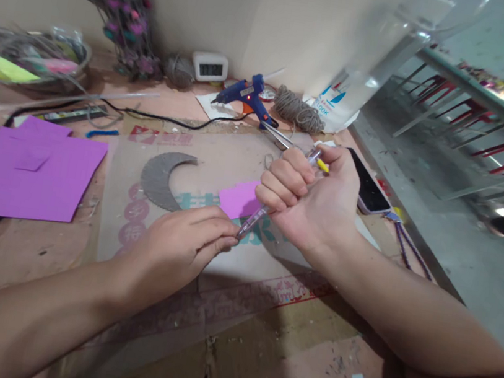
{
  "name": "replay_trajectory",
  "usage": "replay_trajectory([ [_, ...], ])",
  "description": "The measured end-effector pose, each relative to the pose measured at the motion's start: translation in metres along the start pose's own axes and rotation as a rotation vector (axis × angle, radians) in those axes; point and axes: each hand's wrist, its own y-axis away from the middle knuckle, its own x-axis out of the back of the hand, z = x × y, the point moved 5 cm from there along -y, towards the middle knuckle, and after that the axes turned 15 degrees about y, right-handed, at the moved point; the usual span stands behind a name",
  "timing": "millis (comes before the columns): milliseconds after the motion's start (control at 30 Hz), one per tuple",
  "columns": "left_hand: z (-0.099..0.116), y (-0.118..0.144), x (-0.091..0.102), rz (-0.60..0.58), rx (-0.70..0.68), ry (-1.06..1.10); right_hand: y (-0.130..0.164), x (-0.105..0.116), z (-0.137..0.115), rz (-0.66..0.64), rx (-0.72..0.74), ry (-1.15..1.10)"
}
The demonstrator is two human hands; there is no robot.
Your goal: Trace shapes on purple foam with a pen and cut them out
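Left hand [183, 242] nearest, fingertips pinched on lower tip of pen [274, 195]. Right hand [307, 197] fisted around pen's middle. Long axis slanted, yellow end pointing up-right and away. Beyond: small purple paper [239, 198], grey crescent [162, 177], blue glue gun [246, 97].

Both forearms are showing bare to the elbow; the left hand [183, 239] and right hand [311, 200] are wearing no gloves, rings or watch.
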Motion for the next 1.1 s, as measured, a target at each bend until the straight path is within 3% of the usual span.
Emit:
replay_trajectory([
  [1100,-0.0001,-0.0008,-0.001,-0.039,0.038,0.005,0.0013,0.0004,0.0008,0.035,0.006,0.022],
])
